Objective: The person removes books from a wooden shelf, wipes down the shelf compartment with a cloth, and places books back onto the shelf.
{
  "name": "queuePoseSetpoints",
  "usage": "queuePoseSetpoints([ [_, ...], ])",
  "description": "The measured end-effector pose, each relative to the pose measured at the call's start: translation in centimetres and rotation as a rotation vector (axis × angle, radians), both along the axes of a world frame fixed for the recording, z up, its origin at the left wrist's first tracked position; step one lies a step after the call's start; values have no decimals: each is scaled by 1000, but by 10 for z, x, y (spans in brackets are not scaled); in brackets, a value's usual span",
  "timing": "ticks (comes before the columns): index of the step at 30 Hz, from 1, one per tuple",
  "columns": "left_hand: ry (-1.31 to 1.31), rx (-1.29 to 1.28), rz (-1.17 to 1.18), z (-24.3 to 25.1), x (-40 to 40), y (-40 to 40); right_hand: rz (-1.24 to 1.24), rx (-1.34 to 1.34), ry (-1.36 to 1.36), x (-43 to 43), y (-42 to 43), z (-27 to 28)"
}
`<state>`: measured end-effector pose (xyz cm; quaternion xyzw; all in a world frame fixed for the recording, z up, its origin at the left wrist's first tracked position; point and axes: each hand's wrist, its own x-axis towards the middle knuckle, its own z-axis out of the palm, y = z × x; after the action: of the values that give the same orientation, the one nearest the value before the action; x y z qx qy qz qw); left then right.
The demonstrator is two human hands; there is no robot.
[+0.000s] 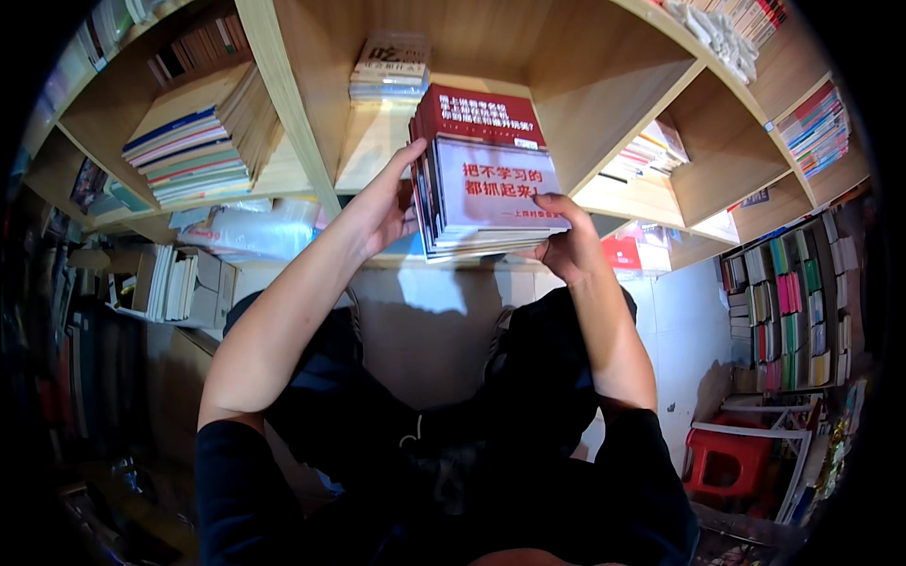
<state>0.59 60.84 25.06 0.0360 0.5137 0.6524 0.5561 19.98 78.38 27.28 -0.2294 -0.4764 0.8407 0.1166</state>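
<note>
A stack of softcover books or notebooks (495, 166) is at the front of a pale wooden shelf compartment (453, 42). The top cover is red and grey and bears printed writing. My right hand (570, 240) grips the stack's near right corner, its thumb on the top cover and its fingers underneath. Against the left side lies my left hand (389, 205), thumb along the edge; its fingertips are partly hidden behind the stack. Deeper in the same compartment, to the left, stands a smaller pile of books (389, 67).
A wooden upright (287, 92) divides this compartment from one with a tall book pile (198, 148). Plastic-wrapped goods (262, 230) lie lower left, near a cardboard box of books (173, 286). On the right are more book shelves (786, 304) and a red plastic stool (725, 460).
</note>
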Motion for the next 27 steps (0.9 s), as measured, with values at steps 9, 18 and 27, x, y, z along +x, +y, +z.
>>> queuePoseSetpoints([
  [9, 128, 122, -48, 5, 30, 11, 33, 92, -108, 10, 15, -21],
  [18, 148, 60, -62, -8, 26, 23, 82, 89, -122, 10, 24, -33],
  [27, 139, 73, -49, -7, 29, 30, 87, 109, -140, 13, 21, -26],
])
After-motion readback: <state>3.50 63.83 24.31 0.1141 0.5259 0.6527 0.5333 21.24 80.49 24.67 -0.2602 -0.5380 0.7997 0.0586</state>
